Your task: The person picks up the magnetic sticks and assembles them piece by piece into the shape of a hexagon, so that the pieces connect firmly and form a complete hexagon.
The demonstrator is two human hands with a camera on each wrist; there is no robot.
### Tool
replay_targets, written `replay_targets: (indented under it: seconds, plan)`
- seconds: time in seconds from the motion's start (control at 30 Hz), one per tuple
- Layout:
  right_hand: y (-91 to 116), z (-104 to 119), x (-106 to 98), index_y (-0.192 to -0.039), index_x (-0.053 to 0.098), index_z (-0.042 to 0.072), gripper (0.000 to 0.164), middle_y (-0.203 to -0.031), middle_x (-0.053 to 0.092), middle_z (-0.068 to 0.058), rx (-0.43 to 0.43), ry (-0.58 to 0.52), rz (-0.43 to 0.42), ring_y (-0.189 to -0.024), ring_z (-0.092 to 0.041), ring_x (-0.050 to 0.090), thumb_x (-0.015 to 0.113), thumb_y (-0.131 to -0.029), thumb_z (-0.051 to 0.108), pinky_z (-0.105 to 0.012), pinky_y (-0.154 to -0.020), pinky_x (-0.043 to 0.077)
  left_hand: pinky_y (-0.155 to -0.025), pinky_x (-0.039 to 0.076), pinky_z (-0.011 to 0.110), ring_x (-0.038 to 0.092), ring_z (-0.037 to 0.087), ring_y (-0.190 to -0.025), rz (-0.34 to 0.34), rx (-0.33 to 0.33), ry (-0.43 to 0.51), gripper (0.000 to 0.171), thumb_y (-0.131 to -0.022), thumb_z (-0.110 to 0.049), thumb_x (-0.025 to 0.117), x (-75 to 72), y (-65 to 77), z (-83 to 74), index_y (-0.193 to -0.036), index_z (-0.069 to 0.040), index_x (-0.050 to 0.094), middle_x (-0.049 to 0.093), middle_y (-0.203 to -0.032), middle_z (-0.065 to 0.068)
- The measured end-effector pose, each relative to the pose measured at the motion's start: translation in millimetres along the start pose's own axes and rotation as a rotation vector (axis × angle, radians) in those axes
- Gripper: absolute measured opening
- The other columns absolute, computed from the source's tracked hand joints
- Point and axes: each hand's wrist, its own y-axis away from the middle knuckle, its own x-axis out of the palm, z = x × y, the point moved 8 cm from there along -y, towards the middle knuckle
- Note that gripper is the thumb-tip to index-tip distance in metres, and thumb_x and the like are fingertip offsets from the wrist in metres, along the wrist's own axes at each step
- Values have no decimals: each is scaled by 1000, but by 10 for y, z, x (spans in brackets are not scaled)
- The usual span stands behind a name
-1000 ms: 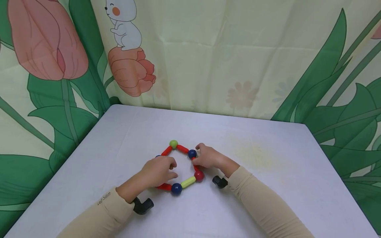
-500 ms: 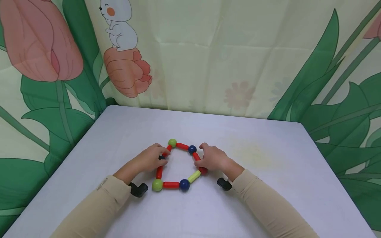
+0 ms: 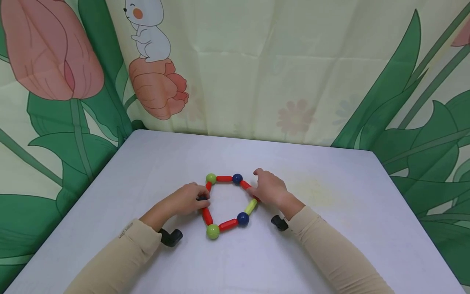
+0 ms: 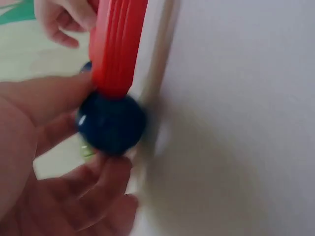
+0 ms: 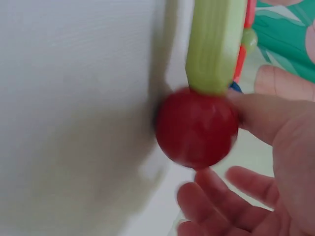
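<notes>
On the white table lies a closed ring of magnetic rods and balls. My left hand [image 3: 188, 199] pinches a blue ball [image 4: 112, 123] at the ring's left side between thumb and fingers, with a red rod [image 4: 118, 46] joined to it. At the right side, my right hand [image 3: 271, 189] pinches a red ball [image 5: 197, 129], mostly hidden in the head view. A yellow-green rod [image 3: 251, 207] runs from it to the front blue ball [image 3: 243, 219]. Green balls sit at the back left [image 3: 211, 178] and front left [image 3: 212, 231], linked by red rods.
The white tabletop [image 3: 312, 253] stretches around the ring on all sides. Behind it hangs a cloth [image 3: 238, 81] printed with tulips, leaves and a white animal. A black wrist camera [image 3: 171, 237] sits under the left cuff, another [image 3: 280, 223] under the right.
My left hand has moved left from above the ring onto its left blue ball. The ring's front edge has swung right, and my right hand has shifted slightly right with the red ball.
</notes>
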Motion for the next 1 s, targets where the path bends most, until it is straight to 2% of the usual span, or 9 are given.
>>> replay_targets:
  seconds: [0.1, 0.2, 0.27, 0.37, 0.5, 0.7, 0.83, 0.9, 1.0]
  plan:
    - [50, -25, -38, -136, 54, 3, 58, -115, 57, -14, -23, 1, -67, -101, -27, 55, 73, -90, 33, -40, -81, 52, -76, 51, 30, 53, 17, -90, 71, 40, 18, 28, -92, -25, 74, 64, 28, -49, -117, -14, 68, 58, -94, -2]
    - [152, -79, -63, -135, 55, 3, 58, -117, 54, -17, -18, 5, -96, -102, -29, 52, 74, -89, 33, -40, -80, 52, -76, 51, 31, 54, 16, -91, 97, 59, 31, 36, -92, -27, 75, 75, 46, -85, -124, -14, 66, 59, -95, -2]
    - [220, -129, -72, -135, 54, 2, 60, -112, 56, -15, 1, 13, -88, -96, -27, 54, 75, -89, 34, -39, -75, 52, -76, 51, 31, 55, 16, -91, 84, 59, 27, 41, -91, -28, 75, 54, 37, -92, -128, -15, 64, 59, -96, -2]
    - [292, -194, -57, -136, 51, 2, 64, -96, 60, -11, 41, 13, -39, -82, -24, 57, 74, -89, 38, -37, -67, 51, -73, 51, 31, 55, 17, -91, 56, 46, 14, 46, -91, -30, 75, 23, 3, -91, -133, -15, 62, 59, -95, -1]
    - [314, -246, -13, -138, 47, 1, 65, -84, 62, -8, 68, -32, 15, -76, -23, 58, 72, -91, 39, -36, -64, 49, -71, 50, 30, 53, 18, -91, 45, 31, 12, 45, -91, -32, 75, 28, -46, -93, -130, -14, 64, 56, -92, 1]
    - [253, -204, 10, -141, 43, 2, 58, -97, 67, -11, 36, -151, 8, -85, -23, 61, 69, -94, 25, -36, -75, 54, -75, 49, 32, 53, 17, -94, 55, 25, 19, 37, -91, -37, 74, 69, -25, -85, -121, -17, 68, 59, -96, -3]
    - [232, -148, 37, -143, 40, 3, 59, -121, 65, -15, -8, -244, 33, -100, -25, 64, 69, -95, 20, -38, -84, 56, -75, 48, 33, 53, 16, -94, 114, 56, 27, 37, -91, -38, 73, 114, 39, -132, -124, -21, 69, 60, -96, -6]
    - [234, -136, 64, -145, 39, 3, 63, -127, 61, -15, -28, -263, 57, -103, -26, 62, 71, -94, 21, -38, -85, 56, -72, 48, 32, 54, 15, -91, 148, 69, 35, 39, -92, -37, 73, 134, 68, -161, -128, -23, 68, 60, -93, -7]
    - [241, -130, 91, -147, 39, 4, 69, -129, 58, -14, -48, -249, 78, -107, -27, 59, 74, -91, 24, -39, -87, 55, -69, 48, 32, 55, 15, -84, 116, 73, 62, 38, -93, -31, 72, 81, 63, -188, -129, -20, 67, 60, -88, -5]
